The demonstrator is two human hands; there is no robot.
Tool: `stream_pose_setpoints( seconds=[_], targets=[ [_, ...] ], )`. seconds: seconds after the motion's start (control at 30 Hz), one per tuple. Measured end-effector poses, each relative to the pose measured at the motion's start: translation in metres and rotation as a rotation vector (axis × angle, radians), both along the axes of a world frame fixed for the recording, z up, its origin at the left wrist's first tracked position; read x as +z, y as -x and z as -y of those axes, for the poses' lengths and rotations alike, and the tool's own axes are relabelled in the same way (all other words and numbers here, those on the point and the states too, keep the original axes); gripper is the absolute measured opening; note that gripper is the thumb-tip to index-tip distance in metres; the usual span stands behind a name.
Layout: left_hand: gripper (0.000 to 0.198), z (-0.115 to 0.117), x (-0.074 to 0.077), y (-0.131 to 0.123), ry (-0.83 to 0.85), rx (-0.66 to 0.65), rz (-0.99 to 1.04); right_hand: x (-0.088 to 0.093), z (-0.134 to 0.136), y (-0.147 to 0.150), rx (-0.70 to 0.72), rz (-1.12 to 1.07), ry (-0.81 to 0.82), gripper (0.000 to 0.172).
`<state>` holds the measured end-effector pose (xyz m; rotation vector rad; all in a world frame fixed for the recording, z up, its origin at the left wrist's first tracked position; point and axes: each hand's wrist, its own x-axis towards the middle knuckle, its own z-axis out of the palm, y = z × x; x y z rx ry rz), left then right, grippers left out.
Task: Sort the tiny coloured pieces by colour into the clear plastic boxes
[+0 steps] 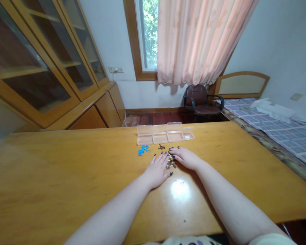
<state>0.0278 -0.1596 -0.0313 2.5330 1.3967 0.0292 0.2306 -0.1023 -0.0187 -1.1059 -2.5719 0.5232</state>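
Observation:
My left hand (155, 172) lies flat on the table with its fingers spread, at the left edge of a pile of small shiny gold and silver pieces (171, 164). From the other side my right hand (187, 158) reaches over the pile, fingers stretched out and partly covering it. Beyond my left fingertips sits a small group of brown pieces (161, 147). Farther left is a heap of small bright blue pieces (143, 149). Behind these stands a clear plastic compartment box (160, 139) with its lids raised; something white lies in its rightmost compartment.
The wooden table (66, 177) fills the foreground. A few tiny bits lie near its front, by a bright reflection. Past the far edge are an office chair (200, 100), a bed (277, 126) at right and a glass-door cabinet (48, 68) at left.

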Motion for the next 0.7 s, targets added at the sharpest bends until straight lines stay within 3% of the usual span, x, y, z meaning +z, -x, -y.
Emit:
stream_pose_setpoints(
  seconds=[0.17,0.37,0.5,0.7],
  targets=[
    [0.076,0.011,0.000,-0.005,-0.022,0.130,-0.039,0.007,-0.001,-0.002,-0.004,-0.080,-0.112,0.030],
    [0.075,0.017,-0.001,-0.009,-0.044,0.049,-0.023,0.000,-0.007,-0.007,-0.167,-0.107,-0.190,0.027],
    [0.076,0.018,-0.004,-0.009,-0.038,0.101,-0.043,-0.006,-0.015,-0.013,-0.277,-0.124,-0.185,0.025],
    [0.079,0.026,-0.003,-0.015,-0.025,0.196,-0.098,-0.008,-0.019,-0.021,-0.213,-0.114,-0.169,0.031]
  ],
)
